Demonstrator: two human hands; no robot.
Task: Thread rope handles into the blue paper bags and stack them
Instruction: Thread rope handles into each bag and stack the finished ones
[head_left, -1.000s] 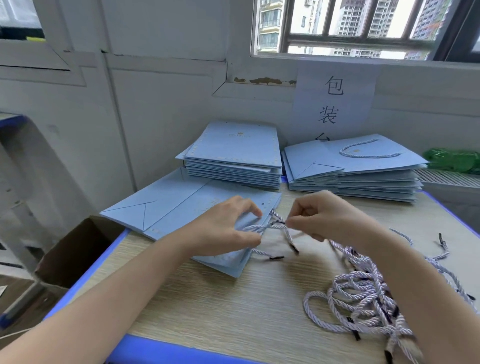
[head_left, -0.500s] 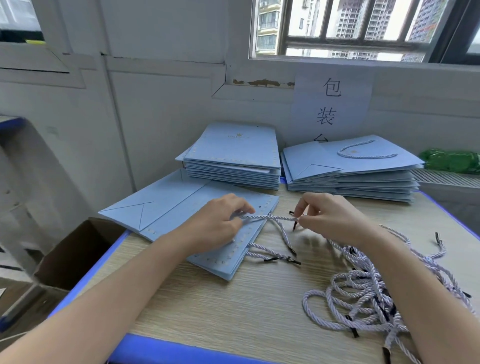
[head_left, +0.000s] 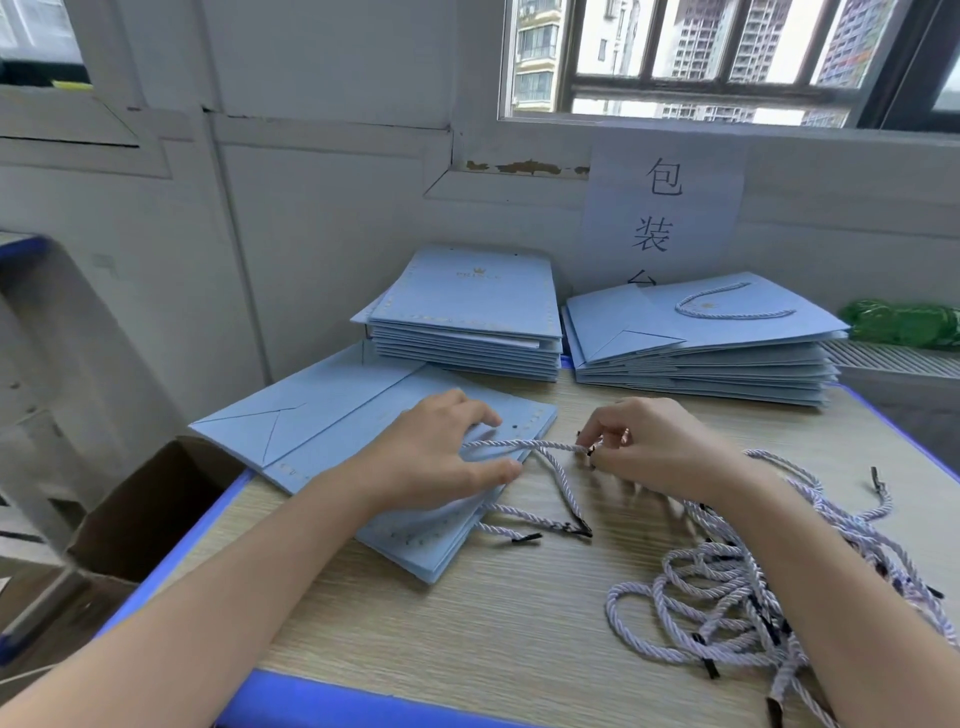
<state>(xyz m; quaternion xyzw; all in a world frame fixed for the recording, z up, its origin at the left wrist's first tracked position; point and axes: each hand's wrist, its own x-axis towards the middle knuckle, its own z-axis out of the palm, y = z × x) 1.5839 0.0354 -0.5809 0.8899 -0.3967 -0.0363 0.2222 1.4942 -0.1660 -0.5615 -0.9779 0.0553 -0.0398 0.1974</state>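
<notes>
**Rope stretched between two hands over a flat blue bag**

The surface is wood-grained with a blue edge along the near and left sides; bare wood lies open between the forearms, in front of the bag. At the left edge an open cardboard box stands below the surface, close against it.

The blue bag lies flat at the centre left, its far left corner reaching past the surface's edge. The left hand rests on the bag near its punched top edge, fingers curled round one end of a rope handle. The right hand pinches the rope's other end at its dark tip, just right of the bag. The rope runs taut between the two hands. Two more rope ends trail out of the bag's mouth onto the wood.

A tangled pile of loose ropes crowds the right side under the right forearm. Behind, two stacks close off the far edge: a stack without handles at the left, a stack with a rope handle on top at the right. A paper sign hangs on the wall beneath the window.
</notes>
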